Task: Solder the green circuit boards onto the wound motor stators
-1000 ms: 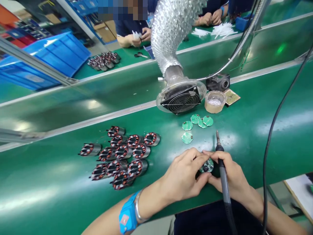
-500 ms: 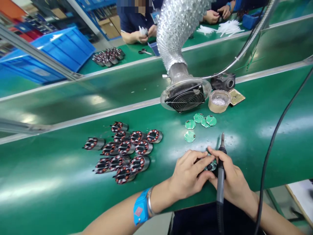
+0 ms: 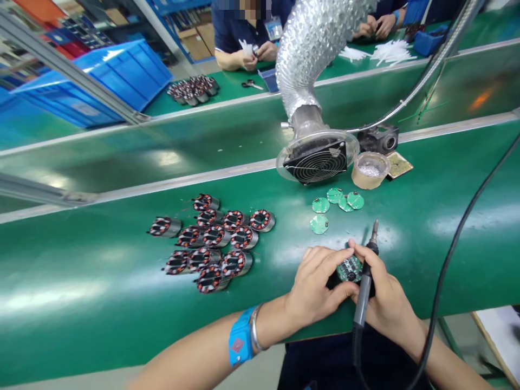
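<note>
Holds a green circuit board (image 3: 350, 268) between the left hand (image 3: 311, 281) and the right hand (image 3: 385, 292), close in front of the body, over the near part of the green table (image 3: 117, 309). Curls both hands partway inward, neither spread nor clenched, closing around the board from either side, with index fingertips near each other at its far edge and thumbs at its near edge. Leaves its face, bearing dark components, in view through the gap. Cannot tell the nature of the dark part beneath, nor any contact with the table, behind the fingers. Also carries a soldering iron (image 3: 363, 298) in the right hand, just beside the board's right edge, tip pointing up and away, apart from the board. Wears a blue strap (image 3: 241, 338) and a metal bracelet (image 3: 255, 327) on the left wrist. Has five loose green boards (image 3: 319, 224) near, beyond the hands; a group of wound stators (image 3: 215, 236) well apart to the left; and, farther back, a round tub (image 3: 370, 172) beside a fan (image 3: 319, 163) on a silver duct (image 3: 311, 59).
</note>
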The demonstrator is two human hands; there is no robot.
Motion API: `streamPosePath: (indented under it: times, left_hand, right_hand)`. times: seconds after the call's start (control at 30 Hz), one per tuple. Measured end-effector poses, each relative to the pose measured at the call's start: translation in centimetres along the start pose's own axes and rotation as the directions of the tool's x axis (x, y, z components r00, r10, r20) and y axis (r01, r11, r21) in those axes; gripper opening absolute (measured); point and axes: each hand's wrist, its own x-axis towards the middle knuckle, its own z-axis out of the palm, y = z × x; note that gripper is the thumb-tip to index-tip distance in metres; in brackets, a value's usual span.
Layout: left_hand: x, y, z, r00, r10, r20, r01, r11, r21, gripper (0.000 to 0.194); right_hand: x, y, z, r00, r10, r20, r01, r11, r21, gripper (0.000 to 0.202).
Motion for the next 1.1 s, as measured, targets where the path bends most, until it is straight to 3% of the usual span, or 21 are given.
streamPosePath:
  times: [0.13,0.2,0.27,0.37,0.53,0.6,0.7,0.8,0.93,1.0,1.03,1.07,1.1]
  left_hand:
    - [0.1,-0.6,-0.5,0.994,-0.058,0.096,0.069,0.991,-0.116,0.067]
    - [0.2,-1.0,-1.3,0.979,-0.126,0.163,0.160,0.964,-0.214,0.075]
    - [0.2,-1.2,-2.1,0.930,-0.250,0.270,0.328,0.896,-0.299,0.058]
    - [0.2,-1.1,-2.8,0.809,-0.419,0.413,0.569,0.735,-0.370,0.021]
    - [0.2,-0.4,-2.4,0.734,-0.548,0.402,0.678,0.636,-0.370,0.016]
    - [0.4,-0.1,-2.1,0.646,-0.611,0.458,0.762,0.485,-0.428,0.019]
    - [1.1,-0.1,-2.0,0.473,-0.628,0.618,0.858,0.168,-0.486,0.029]
    - [1.8,-0.3,-2.0,0.390,-0.588,0.709,0.893,0.051,-0.448,0.037]
    - [2.3,-0.5,-2.3,0.374,-0.548,0.748,0.911,0.068,-0.406,0.037]
    - [2.1,-0.3,-2.3,0.381,-0.534,0.755,0.918,0.118,-0.380,0.033]
    - [2.0,-0.1,-2.2,0.408,-0.540,0.736,0.911,0.190,-0.366,0.030]
    - [1.7,0.0,-2.0,0.465,-0.556,0.689,0.885,0.312,-0.346,0.026]
    - [1.3,0.1,-1.8,0.552,-0.567,0.612,0.826,0.476,-0.304,0.022]
  right_hand:
    - [0.0,0.0,-0.3,0.998,0.054,-0.043,-0.054,0.998,0.011,0.061]
    - [-0.2,0.1,-0.3,0.993,0.093,-0.074,-0.093,0.996,0.011,0.060]
    - [-0.3,0.2,-0.3,0.988,0.123,-0.089,-0.123,0.992,-0.002,0.059]
    - [-0.4,0.2,-0.3,0.987,0.141,-0.076,-0.142,0.990,-0.009,0.057]
    - [-0.2,0.1,-0.2,0.990,0.111,-0.084,-0.114,0.993,-0.024,0.053]
    - [-0.1,0.0,-0.2,0.991,0.091,-0.094,-0.095,0.995,-0.038,0.051]
    - [-0.1,0.0,-0.2,0.992,0.080,-0.100,-0.085,0.995,-0.048,0.050]
    - [-0.1,0.0,-0.3,0.992,0.076,-0.100,-0.081,0.995,-0.052,0.049]
    - [-0.2,0.1,-0.2,0.992,0.085,-0.098,-0.090,0.994,-0.055,0.049]
    - [-0.2,0.1,-0.2,0.991,0.088,-0.097,-0.094,0.994,-0.058,0.050]
    - [-0.2,0.1,-0.2,0.992,0.090,-0.094,-0.095,0.994,-0.058,0.050]
    - [-0.2,0.1,-0.2,0.992,0.091,-0.092,-0.096,0.994,-0.056,0.050]
    - [-0.1,0.0,-0.2,0.992,0.094,-0.086,-0.099,0.994,-0.053,0.049]
